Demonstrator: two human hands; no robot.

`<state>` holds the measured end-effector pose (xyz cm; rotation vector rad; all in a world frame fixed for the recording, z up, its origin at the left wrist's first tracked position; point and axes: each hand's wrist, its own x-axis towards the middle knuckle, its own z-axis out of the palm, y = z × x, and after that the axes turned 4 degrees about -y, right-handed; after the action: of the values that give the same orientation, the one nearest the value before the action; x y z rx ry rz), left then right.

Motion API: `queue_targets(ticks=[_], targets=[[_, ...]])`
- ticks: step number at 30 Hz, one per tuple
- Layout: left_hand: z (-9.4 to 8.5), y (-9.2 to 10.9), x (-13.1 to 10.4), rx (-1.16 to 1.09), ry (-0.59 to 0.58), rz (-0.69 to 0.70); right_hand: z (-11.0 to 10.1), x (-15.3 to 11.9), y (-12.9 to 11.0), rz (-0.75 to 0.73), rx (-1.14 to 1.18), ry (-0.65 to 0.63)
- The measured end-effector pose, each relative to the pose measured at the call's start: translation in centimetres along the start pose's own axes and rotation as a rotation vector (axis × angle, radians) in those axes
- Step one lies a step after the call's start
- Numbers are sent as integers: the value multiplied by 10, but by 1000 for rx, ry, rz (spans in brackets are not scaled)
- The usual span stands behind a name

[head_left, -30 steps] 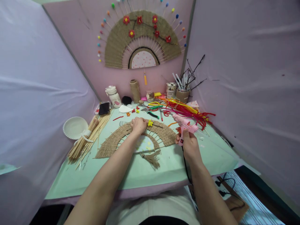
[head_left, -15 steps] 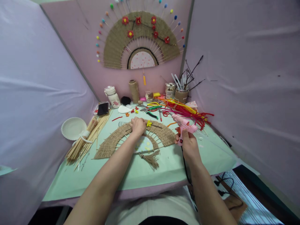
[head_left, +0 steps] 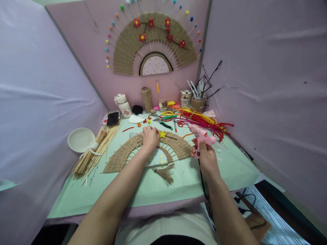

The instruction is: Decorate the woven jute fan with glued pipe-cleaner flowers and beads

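A woven twine fan (head_left: 120, 154) lies on the green tabletop, its twine tassel (head_left: 165, 173) hanging toward the front edge. My left hand (head_left: 150, 137) rests on the fan's upper band, fingers bent and pressed down; whatever is under the fingertips is hidden. Just right of those fingers, a yellow flower (head_left: 162, 134) sits on the band at the end of a thin dark twig. My right hand (head_left: 206, 156) is wrapped round the handle of a pink glue gun (head_left: 201, 135), nozzle pointing up and left, to the right of the fan.
Bundled sticks (head_left: 89, 153) and a white paper plate (head_left: 81, 140) lie left. Behind the fan are pliers (head_left: 166, 126), a bottle (head_left: 123, 105), a twine spool (head_left: 146, 99) and red pipe cleaners (head_left: 206, 123). A black cord (head_left: 202, 180) runs down from the glue gun.
The fingers of my left hand have shifted slightly on the fan's band. My right hand and the glue gun have stayed nearly still.
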<state>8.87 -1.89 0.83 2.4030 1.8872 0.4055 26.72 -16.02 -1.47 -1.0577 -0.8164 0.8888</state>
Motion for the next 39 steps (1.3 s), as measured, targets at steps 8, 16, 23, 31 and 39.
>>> queue_targets(ticks=[8, 16, 23, 31, 39], targets=[[-3, -2, 7, -91, -77, 108, 3, -1, 0, 5, 5, -10], [6, -2, 17, -50, -115, 201, 0, -1, 5, -4, -9, -9], [12, -1, 16, -25, -109, 196, 0, 0, 6, -3, 14, -8], [11, -1, 17, -21, -121, 209, 0, -2, 8, 2, 39, -24], [13, -1, 18, 10, -111, 219, 1, -1, 8, -1, 40, -32]])
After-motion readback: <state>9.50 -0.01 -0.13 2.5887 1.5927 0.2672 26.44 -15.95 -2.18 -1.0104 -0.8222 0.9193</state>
